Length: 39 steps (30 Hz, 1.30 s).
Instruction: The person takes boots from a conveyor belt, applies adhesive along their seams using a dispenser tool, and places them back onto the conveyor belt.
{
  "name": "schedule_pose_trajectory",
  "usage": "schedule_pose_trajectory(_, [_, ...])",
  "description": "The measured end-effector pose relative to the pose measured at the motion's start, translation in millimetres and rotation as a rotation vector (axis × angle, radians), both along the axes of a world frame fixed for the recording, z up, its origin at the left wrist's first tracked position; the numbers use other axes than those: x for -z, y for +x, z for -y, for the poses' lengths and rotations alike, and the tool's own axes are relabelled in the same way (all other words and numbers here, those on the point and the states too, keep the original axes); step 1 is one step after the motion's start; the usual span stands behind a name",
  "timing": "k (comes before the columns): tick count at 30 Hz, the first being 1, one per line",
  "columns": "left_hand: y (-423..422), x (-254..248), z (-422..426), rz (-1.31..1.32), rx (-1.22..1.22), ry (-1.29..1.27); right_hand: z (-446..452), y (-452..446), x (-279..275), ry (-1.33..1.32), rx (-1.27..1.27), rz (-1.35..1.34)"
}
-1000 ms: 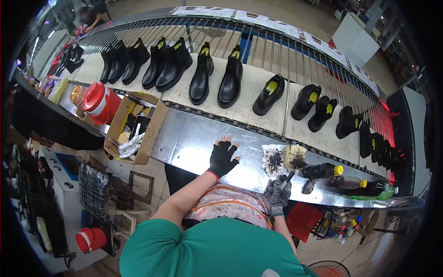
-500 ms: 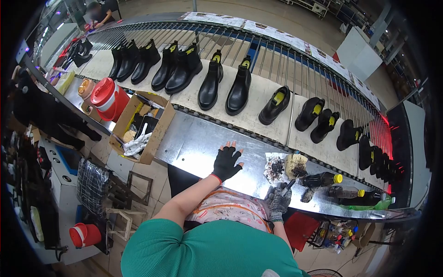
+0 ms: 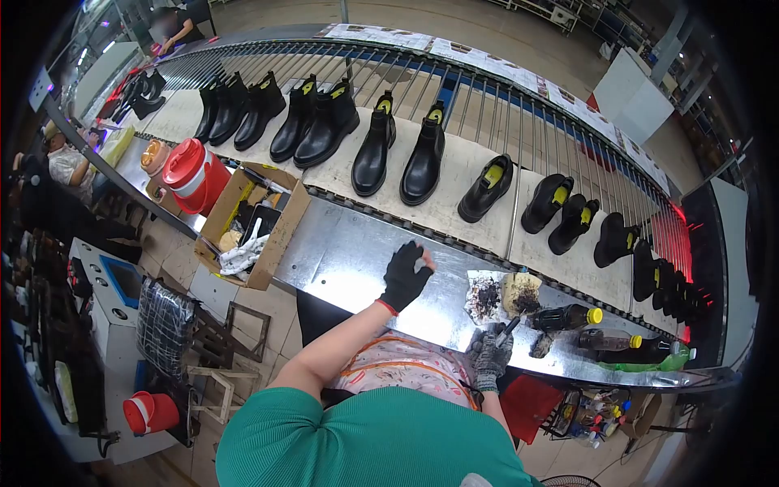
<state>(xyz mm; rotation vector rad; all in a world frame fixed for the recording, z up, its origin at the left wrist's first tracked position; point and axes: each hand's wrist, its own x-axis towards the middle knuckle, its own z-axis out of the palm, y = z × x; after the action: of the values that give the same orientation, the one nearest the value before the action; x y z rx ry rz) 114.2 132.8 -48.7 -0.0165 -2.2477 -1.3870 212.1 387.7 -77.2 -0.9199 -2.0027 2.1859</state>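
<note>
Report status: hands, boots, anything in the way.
Left hand over metal ledge, nothing visible in it. Right hand gripping dark tool. Black boots on conveyor. Bottles near right hand, off conveyor.

Reaches diagonally forward with the left arm, bare below a short green sleeve and bent at the elbow. Carries the left hand ahead of the torso in a black fingerless glove with a red edge at the wrist, back of the hand largely in view, bare fingertips bent and turned toward the right side. Keeps the right forearm close to the body, pointing forward, with the right hand low near the waist, gloved in mottled grey and closed in a grip. Holds both hands well apart.
</note>
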Motion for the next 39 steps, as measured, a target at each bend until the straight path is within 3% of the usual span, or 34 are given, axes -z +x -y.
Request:
schedule_pose_trajectory(2, [-7.2, -93.8, 0.7, -0.135, 0.196, 0.278, 1.7, 1.5, -3.1, -0.001, -0.005, 0.016])
schedule_pose_trajectory(4, [6.0, -198.8, 7.3, -0.374, 0.250, 0.325, 7.2, 1.9, -19.5, 0.010, -0.007, 0.069])
schedule_pose_trajectory(5, [14.7, -239.3, 19.2, -0.581, 0.282, 0.224, 7.5, 2.5, -19.3, -0.006, -0.007, 0.062])
schedule_pose_trajectory(7, [36.2, -301.4, 32.9, -1.074, 0.153, 0.035, 6.0, 3.8, -14.6, -0.036, 0.011, 0.047])
schedule_pose_trajectory(9, [65.9, -358.2, 29.9, -1.495, 0.064, 0.045, -1.1, 1.1, -3.6, -0.107, -0.016, 0.037])
schedule_pose_trajectory(11, [80.7, -381.3, 24.9, -1.902, -0.066, 0.077, 1.8, 6.0, 4.4, -0.114, -0.005, -0.123])
schedule_pose_trajectory(15, [98.9, -393.1, 29.4, -1.927, 0.084, 0.000, 5.7, 1.6, -13.1, -0.088, 0.015, 0.056])
schedule_pose_trajectory(22, [106.8, -394.2, 31.7, -1.852, 0.202, 0.023, 6.9, 2.0, -16.3, -0.188, 0.008, 0.047])
schedule_pose_trajectory(39, [118.9, -382.7, 41.8, -1.778, 0.317, 0.106, 10.5, -1.2, -30.4, -0.110, -0.019, 0.048])
